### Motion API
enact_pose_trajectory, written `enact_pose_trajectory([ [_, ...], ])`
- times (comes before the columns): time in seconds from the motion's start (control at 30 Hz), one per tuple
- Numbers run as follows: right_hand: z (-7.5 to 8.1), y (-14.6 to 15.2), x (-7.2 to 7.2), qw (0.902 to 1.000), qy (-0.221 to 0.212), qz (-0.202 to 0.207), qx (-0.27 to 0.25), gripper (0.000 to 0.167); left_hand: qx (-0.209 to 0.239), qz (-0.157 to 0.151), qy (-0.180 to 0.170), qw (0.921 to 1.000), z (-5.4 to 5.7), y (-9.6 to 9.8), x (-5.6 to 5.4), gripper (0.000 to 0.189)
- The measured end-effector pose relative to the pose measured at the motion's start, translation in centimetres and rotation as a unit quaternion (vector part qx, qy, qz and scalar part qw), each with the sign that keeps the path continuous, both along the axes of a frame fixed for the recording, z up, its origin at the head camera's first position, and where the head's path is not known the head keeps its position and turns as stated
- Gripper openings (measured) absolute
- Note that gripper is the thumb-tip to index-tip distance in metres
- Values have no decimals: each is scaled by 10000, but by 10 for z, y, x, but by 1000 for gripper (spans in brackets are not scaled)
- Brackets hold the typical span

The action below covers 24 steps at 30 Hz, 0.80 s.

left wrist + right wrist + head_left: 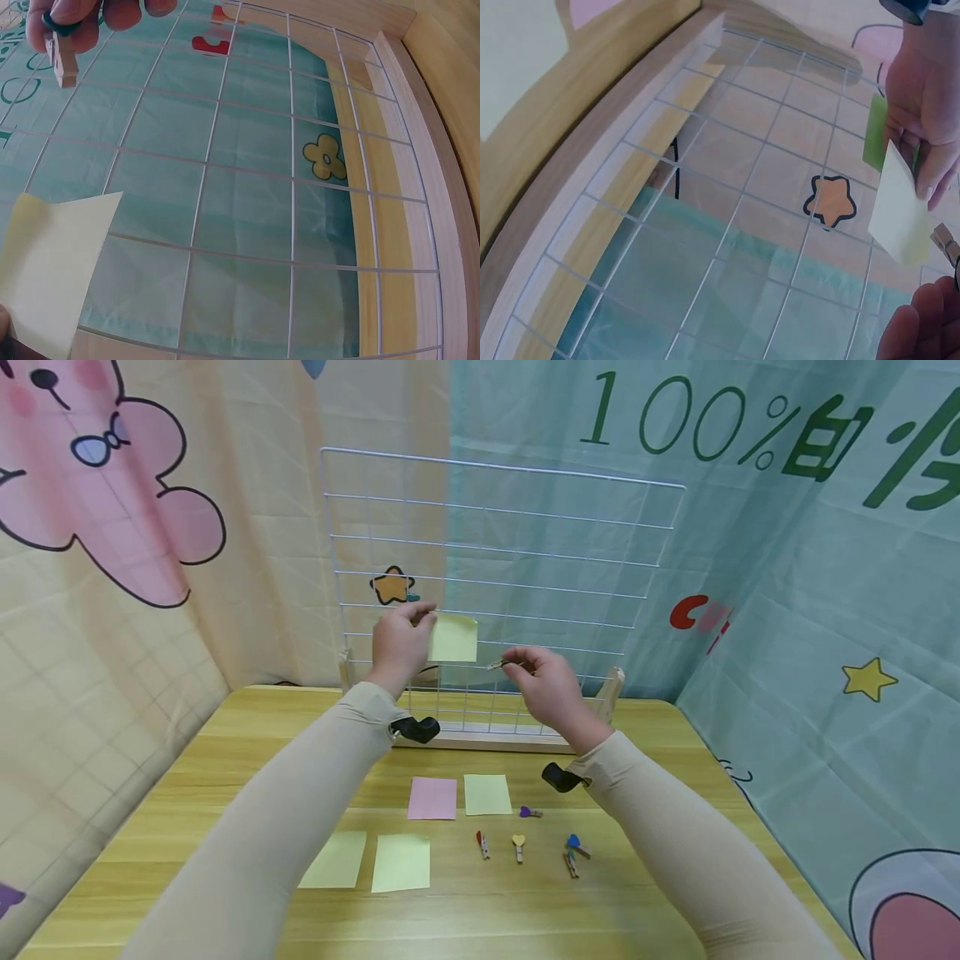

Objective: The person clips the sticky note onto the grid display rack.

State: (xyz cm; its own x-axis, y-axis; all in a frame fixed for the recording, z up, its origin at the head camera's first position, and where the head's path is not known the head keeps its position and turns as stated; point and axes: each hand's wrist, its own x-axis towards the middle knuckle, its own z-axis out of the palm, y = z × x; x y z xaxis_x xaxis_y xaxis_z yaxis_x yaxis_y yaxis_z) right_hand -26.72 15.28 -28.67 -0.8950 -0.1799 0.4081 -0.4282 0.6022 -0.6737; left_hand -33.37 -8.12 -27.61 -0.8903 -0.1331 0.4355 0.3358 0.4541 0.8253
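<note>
My left hand [400,645] holds a pale yellow sticky note [454,637] by its left side, up against the white wire grid [502,466]. In the right wrist view the note [896,214] hangs tilted from the fingers, and a greener piece [874,133] shows beside that hand. To the right of the note, my right hand [551,687] pinches a small wooden clothespin [63,64] between thumb and fingers. Its tip points left toward the note, with a gap between them. A dark green bit of the clothespin shows at the fingertips in the left wrist view.
The grid stands in a wooden base [487,741] on the table. Nearer lie a pink note [432,798], a yellow note [487,795] and two more yellow notes [401,863]. Several heart-topped clothespins, among them a yellow one [519,848], lie right of them. Printed curtains surround the table.
</note>
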Motion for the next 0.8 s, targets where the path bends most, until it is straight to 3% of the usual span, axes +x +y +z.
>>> enact_pose_trajectory([
  [0.4,8,-11,-14,9993,28,-119,-359,22,52,70,28,10000,0,2,0,27],
  [0.8,15,-22,-24,9989,174,-207,-384,21,82,68,43,9999,0,2,2,27],
])
